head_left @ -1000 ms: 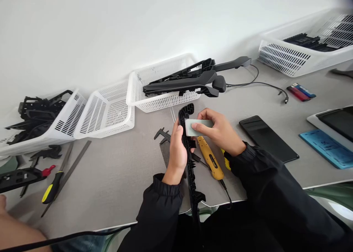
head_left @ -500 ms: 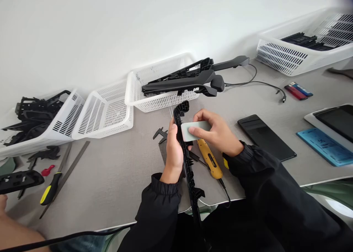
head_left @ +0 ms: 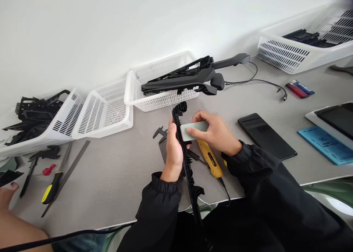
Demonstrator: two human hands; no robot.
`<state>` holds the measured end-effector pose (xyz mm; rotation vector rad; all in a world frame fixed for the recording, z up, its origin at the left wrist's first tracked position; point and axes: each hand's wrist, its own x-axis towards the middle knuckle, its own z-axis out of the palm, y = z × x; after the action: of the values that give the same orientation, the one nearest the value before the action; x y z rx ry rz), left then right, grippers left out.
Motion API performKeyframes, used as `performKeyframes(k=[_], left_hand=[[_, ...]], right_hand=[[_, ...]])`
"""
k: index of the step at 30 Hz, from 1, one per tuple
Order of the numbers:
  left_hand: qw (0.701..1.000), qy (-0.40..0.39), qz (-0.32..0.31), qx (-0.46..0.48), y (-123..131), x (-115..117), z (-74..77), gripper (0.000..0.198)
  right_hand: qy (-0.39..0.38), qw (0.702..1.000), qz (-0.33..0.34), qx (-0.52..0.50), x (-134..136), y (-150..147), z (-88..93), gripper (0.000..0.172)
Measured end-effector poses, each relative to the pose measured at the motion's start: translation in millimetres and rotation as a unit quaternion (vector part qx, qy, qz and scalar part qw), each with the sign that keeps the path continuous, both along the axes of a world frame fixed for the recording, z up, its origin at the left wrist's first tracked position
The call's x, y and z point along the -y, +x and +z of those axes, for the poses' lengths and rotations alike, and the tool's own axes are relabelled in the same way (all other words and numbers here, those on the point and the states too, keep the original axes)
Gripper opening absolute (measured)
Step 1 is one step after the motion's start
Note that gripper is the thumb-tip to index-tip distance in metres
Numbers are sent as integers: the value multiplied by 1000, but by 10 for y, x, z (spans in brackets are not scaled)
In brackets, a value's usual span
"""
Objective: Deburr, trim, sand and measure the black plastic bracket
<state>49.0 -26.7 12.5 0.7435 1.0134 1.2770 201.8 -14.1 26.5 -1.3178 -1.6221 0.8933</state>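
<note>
My left hand [head_left: 173, 149] is wrapped round a long black plastic part [head_left: 190, 171] that stands on edge, running from my lap up over the grey table [head_left: 116, 175]. My right hand [head_left: 216, 134] pinches a pale grey-green block [head_left: 193, 130] and presses it against the upper right side of that part, just below its curled top end [head_left: 179, 108]. Under my right hand lies a yellow-handled tool [head_left: 210, 159]. A black caliper [head_left: 161, 133] lies just left of my left hand.
Several white baskets [head_left: 154, 92] line the wall, some holding black plastic parts [head_left: 182, 81]. A phone [head_left: 266, 136], lighters [head_left: 299, 88], a cable [head_left: 264, 82] and a blue device [head_left: 327, 145] lie right. A screwdriver [head_left: 52, 187] and files [head_left: 70, 169] lie left. Another person's hand [head_left: 7, 195] is bottom left.
The block has slid a little down and left along the black part. The other person's hand at the left has moved its black piece down out of view.
</note>
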Motion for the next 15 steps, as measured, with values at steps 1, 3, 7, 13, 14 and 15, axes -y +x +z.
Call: performKeyframes(k=[1,3,7,13,14,15], left_hand=[[1000,4,1,-1,-1,2,4,50],[1000,9,2,-6,-3,6,10,51],[1000,8,-1,-19,-10,4,2,49],[999,27,15,-14,-33,-42,-17,45],[999,25,19,-9,-36,-50,-16,46],[1000,12,21,-2,-38,-56,-14,47]], right_hand=[[13,1000,-16,10,-6,9,3,31],[24,1000,-16,1,-6,15,13,30],[-8,998,43,-38,13,-11,14,29],[3,1000,-16,4,-34,40,-15,29],[5,1000,-12,-10,-40,48,-13,28],[8,1000,-6,-23,-43,53,-10,29]])
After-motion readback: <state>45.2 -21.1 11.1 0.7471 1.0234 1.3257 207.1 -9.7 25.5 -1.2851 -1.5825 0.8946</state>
